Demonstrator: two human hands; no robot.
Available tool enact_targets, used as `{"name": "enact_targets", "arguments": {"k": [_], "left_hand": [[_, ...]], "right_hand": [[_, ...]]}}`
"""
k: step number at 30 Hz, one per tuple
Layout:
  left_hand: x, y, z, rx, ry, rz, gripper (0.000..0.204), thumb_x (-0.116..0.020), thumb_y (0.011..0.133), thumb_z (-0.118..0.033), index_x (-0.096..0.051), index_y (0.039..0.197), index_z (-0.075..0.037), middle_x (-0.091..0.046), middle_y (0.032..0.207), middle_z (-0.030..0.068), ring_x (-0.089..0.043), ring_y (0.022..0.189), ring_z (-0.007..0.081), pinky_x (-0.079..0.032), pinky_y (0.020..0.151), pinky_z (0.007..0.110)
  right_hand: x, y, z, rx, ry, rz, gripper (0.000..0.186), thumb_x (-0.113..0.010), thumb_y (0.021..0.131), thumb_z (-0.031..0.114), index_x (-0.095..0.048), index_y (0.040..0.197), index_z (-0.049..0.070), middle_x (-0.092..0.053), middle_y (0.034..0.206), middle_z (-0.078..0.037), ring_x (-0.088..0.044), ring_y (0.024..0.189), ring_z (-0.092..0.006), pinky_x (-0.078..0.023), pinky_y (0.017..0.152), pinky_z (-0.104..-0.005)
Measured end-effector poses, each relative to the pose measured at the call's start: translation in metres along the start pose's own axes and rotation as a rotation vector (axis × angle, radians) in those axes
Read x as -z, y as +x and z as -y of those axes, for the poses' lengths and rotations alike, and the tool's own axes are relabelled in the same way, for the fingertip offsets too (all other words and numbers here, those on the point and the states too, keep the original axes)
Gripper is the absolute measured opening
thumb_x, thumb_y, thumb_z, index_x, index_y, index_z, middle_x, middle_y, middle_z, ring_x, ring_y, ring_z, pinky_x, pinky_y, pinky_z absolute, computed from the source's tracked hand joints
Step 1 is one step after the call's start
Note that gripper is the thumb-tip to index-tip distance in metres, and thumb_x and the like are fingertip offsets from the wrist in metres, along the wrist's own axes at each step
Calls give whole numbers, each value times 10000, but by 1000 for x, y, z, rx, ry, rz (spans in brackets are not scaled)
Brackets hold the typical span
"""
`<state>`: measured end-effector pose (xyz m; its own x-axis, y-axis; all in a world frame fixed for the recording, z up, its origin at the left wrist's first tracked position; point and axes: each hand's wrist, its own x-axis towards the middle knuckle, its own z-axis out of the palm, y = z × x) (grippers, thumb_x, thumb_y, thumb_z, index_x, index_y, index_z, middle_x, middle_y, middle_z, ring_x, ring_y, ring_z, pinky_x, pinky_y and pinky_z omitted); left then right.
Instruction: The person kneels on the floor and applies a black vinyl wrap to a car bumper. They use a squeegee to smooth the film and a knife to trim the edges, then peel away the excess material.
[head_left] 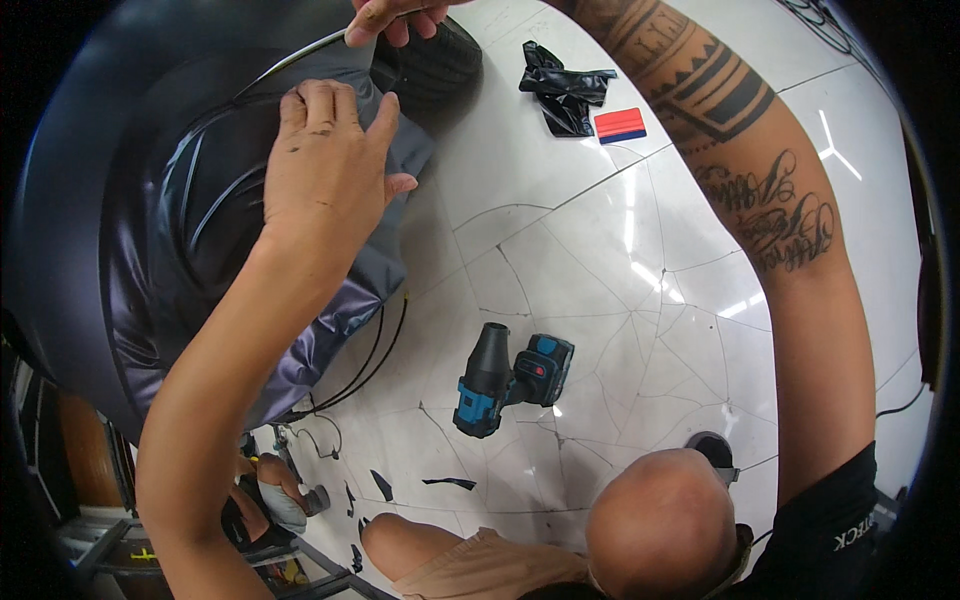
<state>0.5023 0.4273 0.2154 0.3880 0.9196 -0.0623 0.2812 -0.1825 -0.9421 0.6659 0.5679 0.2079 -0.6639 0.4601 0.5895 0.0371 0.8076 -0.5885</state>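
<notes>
At 10 o'clock, dark film (185, 250) is draping over a curved panel; left hand (325, 150) is lying on it, grip spread, thumb out. At 11–12, right hand (395, 20) is pinching a thin strip (300, 52). Blue-black power tool (485, 385) is lying near 6, red-blue block (620, 125) near 1, both on floor (600, 240).
</notes>
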Motion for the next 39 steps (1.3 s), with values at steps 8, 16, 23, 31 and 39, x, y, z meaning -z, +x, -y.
{"name": "enact_targets", "arguments": {"k": [8, 16, 23, 31, 39], "left_hand": [[-14, 16, -20, 12, 6, 159, 681, -581, 828, -513, -450, 1374, -127, -482, 1299, 256, -402, 1274, 405, -302, 1082, 459], [-31, 27, -36, -61, 96, 234, 696, -542, 846, -556, -415, 1407, -165, -389, 1404, 243, -282, 1355, 416, -215, 1123, 483], [-60, 16, -45, -8, -83, 586, 720, -537, 864, -552, -347, 1449, -176, -346, 1416, 265, -256, 1360, 433, -208, 1121, 495], [-127, -79, -57, 215, -935, 660, 823, -642, 858, -407, -203, 1487, -110, -226, 1458, 322, -249, 1365, 438, -223, 1118, 502], [-93, -52, -115, 1484, -2400, -497, 641, -481, 957, -366, -226, 1458, -56, -318, 1471, 174, -308, 1353, 342, -245, 1125, 456]], "right_hand": [[-46, -3, -18, -74, 261, -109, 256, -628, 839, 198, -711, 781, -37, -676, 657, -119, -643, 567, -171, -518, 558, -281], [-67, -5, -53, 139, 87, -204, 326, -643, 839, 258, -690, 741, -50, -657, 631, -116, -596, 550, -173, -481, 543, -308], [-91, -13, -59, -21, 354, -222, 297, -661, 835, 250, -696, 750, -33, -662, 646, -106, -613, 570, -160, -490, 555, -289], [-106, -16, -82, -89, 506, -188, 221, -659, 834, 199, -711, 790, -11, -669, 655, -69, -617, 570, -153, -489, 557, -291], [-130, -29, -110, -120, 326, -246, 279, -682, 846, 319, -723, 816, 45, -662, 708, -37, -585, 606, -127, -486, 588, -259]]}}
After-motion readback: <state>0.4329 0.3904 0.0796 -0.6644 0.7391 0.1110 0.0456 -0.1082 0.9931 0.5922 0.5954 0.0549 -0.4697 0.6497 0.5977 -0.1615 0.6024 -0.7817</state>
